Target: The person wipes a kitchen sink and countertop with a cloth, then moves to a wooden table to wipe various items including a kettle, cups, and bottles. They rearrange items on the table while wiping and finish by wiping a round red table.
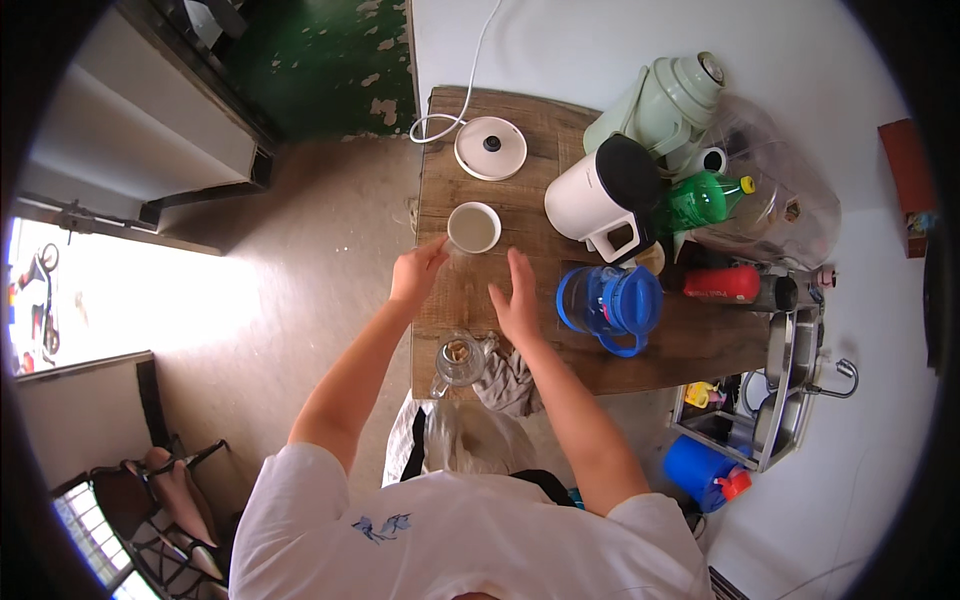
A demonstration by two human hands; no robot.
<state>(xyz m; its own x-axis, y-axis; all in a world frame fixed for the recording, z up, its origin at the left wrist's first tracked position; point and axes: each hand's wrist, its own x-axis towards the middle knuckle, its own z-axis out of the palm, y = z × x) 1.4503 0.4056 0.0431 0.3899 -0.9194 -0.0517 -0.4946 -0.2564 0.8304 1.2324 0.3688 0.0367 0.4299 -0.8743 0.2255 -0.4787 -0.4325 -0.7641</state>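
A white cup [474, 206] with cloudy liquid in it stands near the left edge of the wooden table. Beside its lower left side is my left hand [420, 274], fingers stretched toward the rim; whether they touch it I cannot make out. My right hand [517, 298] hovers to the right of and nearer than the cup, thumb and fingers apart, holding nothing. Beyond the cup lies a round white kettle base [478, 150] with a black centre. Right of my right hand stands a clear jug [590, 300] with a blue lid and handle.
On the wooden table [450, 300] are a white electric kettle [585, 200], pale green thermos [660, 100], green bottle [698, 200] and red bottle [722, 284]. A glass mug [459, 358] and crumpled cloth [508, 378] lie at the near edge. A sink [775, 425] stands right.
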